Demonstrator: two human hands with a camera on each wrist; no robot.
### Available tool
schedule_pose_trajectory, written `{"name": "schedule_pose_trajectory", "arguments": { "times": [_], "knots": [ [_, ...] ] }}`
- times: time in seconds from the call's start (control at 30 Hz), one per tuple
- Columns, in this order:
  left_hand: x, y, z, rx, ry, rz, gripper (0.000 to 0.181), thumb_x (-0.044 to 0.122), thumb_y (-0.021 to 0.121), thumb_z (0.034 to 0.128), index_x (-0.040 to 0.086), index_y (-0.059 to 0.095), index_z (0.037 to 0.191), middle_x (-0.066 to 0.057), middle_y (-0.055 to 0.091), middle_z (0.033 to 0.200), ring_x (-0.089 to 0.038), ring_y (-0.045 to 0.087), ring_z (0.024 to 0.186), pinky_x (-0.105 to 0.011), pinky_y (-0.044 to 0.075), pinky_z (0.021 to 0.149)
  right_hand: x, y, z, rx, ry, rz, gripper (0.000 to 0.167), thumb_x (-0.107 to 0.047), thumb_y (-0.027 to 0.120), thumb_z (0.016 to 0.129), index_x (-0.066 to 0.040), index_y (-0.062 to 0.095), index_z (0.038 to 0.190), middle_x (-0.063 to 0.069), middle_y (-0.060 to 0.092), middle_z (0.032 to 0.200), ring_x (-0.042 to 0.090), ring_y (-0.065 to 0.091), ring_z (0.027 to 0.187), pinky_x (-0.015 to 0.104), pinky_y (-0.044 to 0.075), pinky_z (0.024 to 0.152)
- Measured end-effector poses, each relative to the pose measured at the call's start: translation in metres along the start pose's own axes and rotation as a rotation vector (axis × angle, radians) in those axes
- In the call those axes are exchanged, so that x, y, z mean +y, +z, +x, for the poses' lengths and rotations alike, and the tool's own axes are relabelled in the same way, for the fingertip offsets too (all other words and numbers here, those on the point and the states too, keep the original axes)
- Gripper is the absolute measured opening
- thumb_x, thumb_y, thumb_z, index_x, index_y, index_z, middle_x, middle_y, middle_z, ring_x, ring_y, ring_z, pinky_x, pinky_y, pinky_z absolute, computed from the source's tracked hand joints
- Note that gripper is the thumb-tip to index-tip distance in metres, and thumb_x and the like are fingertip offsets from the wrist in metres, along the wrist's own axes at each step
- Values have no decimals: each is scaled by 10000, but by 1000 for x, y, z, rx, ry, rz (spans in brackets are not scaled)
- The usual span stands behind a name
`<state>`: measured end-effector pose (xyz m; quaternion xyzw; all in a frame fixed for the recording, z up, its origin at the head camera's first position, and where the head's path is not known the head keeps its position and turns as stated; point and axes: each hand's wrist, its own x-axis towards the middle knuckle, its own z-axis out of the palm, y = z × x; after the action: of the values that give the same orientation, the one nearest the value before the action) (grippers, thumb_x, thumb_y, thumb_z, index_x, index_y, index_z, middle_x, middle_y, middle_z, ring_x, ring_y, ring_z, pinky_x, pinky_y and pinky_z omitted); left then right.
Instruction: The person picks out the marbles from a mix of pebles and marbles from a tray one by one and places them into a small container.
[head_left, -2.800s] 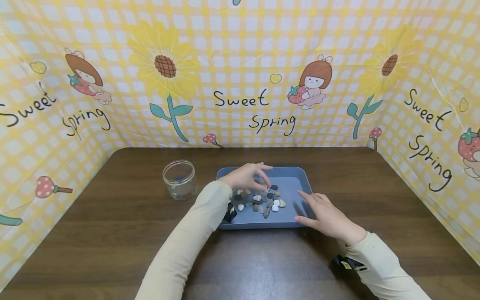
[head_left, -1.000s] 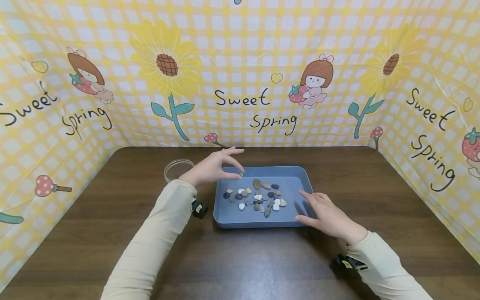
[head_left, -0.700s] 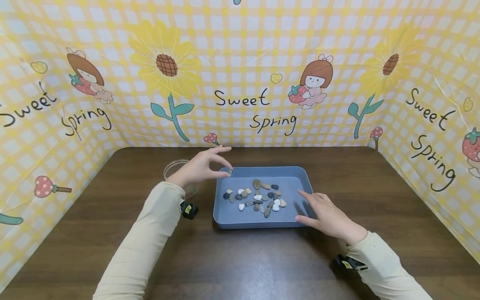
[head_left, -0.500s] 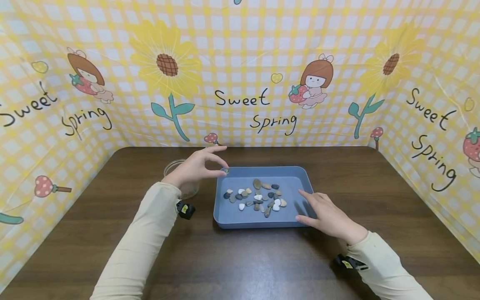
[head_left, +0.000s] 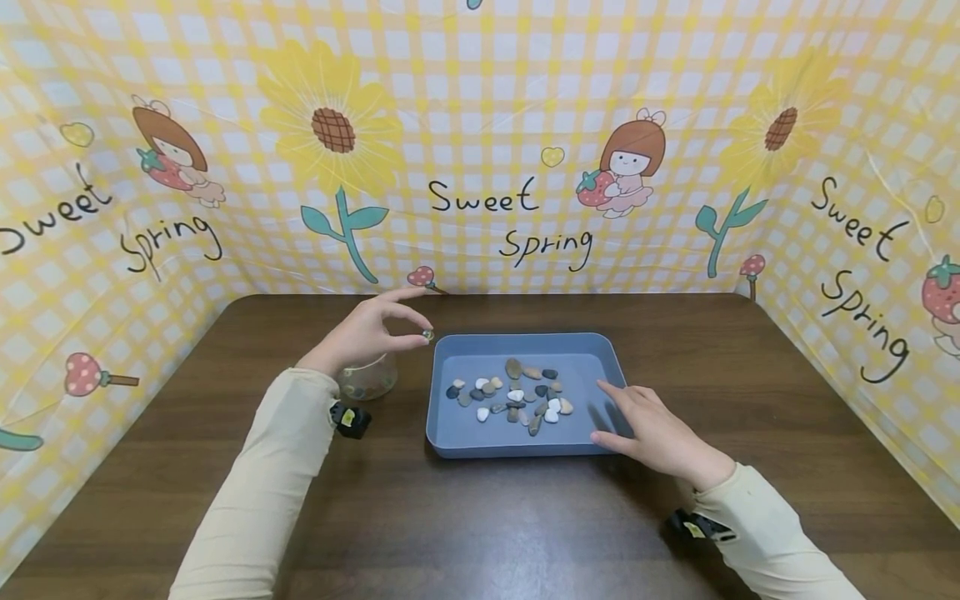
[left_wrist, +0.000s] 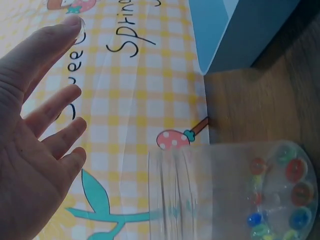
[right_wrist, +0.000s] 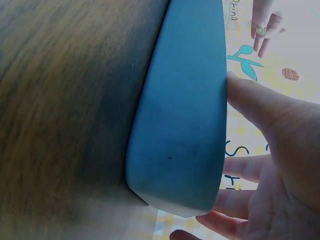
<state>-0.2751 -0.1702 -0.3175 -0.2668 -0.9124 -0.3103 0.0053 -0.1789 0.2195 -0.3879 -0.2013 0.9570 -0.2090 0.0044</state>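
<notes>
My left hand (head_left: pixel 365 332) pinches a small glass marble (head_left: pixel 428 335) between thumb and index finger, with the other fingers loosely spread. It hovers over a clear plastic jar (head_left: pixel 371 382), covering most of the jar's rim. Several coloured marbles (left_wrist: pixel 301 194) lie in the bottom of the jar, seen in the left wrist view. On the right, my right hand (head_left: pixel 660 433) stays at the edge of a blue-grey tray (head_left: pixel 592 429), its fingers relaxed and holding nothing. Pebbles (head_left: pixel 516 396) in white, grey, tan and black are scattered over the tray's floor.
A brown wooden table (head_left: pixel 480 525) carries the jar left of the tray, with a gap between them. Yellow checked cloth (head_left: pixel 480 100) with printed flowers and lettering walls in the back and both sides.
My left hand has lifted from over the tray's pebbles and moved left to the jar, carrying the marble. The right hand has kept its place at the tray.
</notes>
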Motion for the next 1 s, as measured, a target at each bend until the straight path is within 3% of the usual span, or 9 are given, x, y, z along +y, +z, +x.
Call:
{"name": "schedule_pose_trajectory", "arguments": {
  "times": [0.13,0.2,0.37,0.6,1.0],
  "knots": [
    [-6,-3,-4,7,-18,-18,195,229,679,857,155,708,1034,-54,332,1513,-262,590,1096,-363,549,775,0,0,0,1,-1,0,738,-415,634,859,-21,359,1419,206,487,1367,395,378,1262,561,398,984],
    [-9,-5,-6,15,-23,-33,200,210,681,855,137,705,1039,-68,329,1514,-307,505,1232,-425,530,863,0,0,0,0,-2,-1,742,-424,631,859,-23,358,1420,206,488,1366,394,378,1262,560,400,983],
    [-18,-8,-11,34,-43,-48,203,170,689,846,99,700,1036,-113,328,1509,-350,522,1205,-489,495,922,-1,0,0,0,-4,-4,744,-425,629,860,-22,356,1421,202,489,1367,394,380,1261,558,401,980],
    [-31,-11,-17,60,-72,-43,178,172,677,857,106,702,1020,-126,333,1503,-368,316,1375,-517,442,994,-1,0,0,-1,3,-1,737,-415,633,860,-25,357,1421,197,486,1371,389,376,1264,559,401,980],
    [-48,-15,-26,57,-130,-56,279,261,664,868,96,673,1093,-130,290,1525,-394,272,1390,-539,385,1041,-1,0,0,0,3,-6,732,-404,639,857,-21,364,1417,210,492,1359,390,379,1258,559,404,983]
  ]
}}
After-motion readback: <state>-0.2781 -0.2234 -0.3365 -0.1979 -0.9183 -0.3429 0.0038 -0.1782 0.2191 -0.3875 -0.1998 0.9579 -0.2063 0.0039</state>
